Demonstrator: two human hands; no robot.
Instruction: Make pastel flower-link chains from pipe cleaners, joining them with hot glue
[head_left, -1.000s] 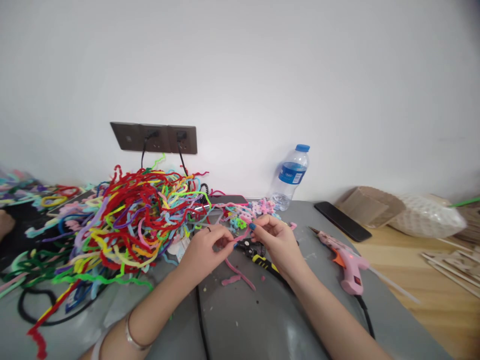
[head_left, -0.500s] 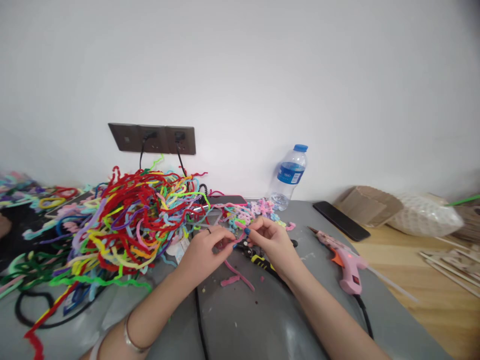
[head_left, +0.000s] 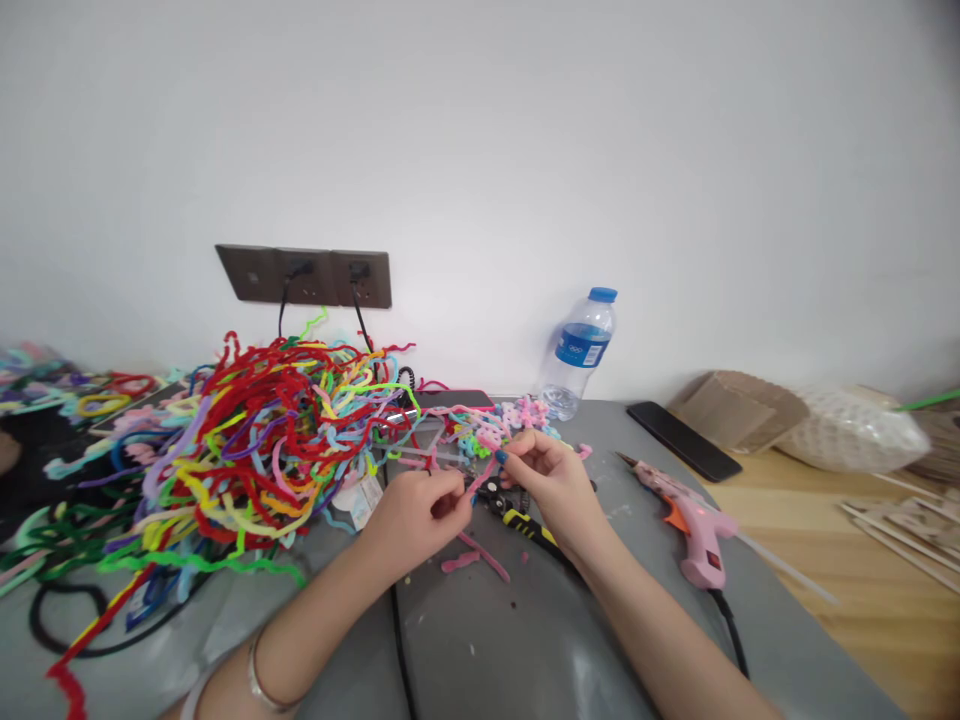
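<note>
Between my two hands runs a short pink pipe cleaner [head_left: 484, 480]. My left hand [head_left: 420, 512] is closed, its thumb and finger pinching the lower end. The other end is pinched by my right hand [head_left: 541, 480], which has blue nail polish. Under the right hand lie pliers with yellow and black handles [head_left: 529, 525], partly covered by the wrist. Pink pipe cleaner scraps [head_left: 461, 563] rest on the grey table just below the hands. Behind the fingers sits a cluster of small pastel twisted pieces [head_left: 521, 415].
A large tangle of coloured pipe cleaners [head_left: 277, 430] fills the left side. A water bottle [head_left: 581, 350] leans against the wall. To the right are a black phone [head_left: 682, 440] and a pink glue gun [head_left: 701, 545] with a cord. Wall sockets [head_left: 322, 278] hold two plugs.
My left hand has turned and curled its fingers further in, moving slightly down while pinching the pink pipe cleaner. My right hand has shifted only a little.
</note>
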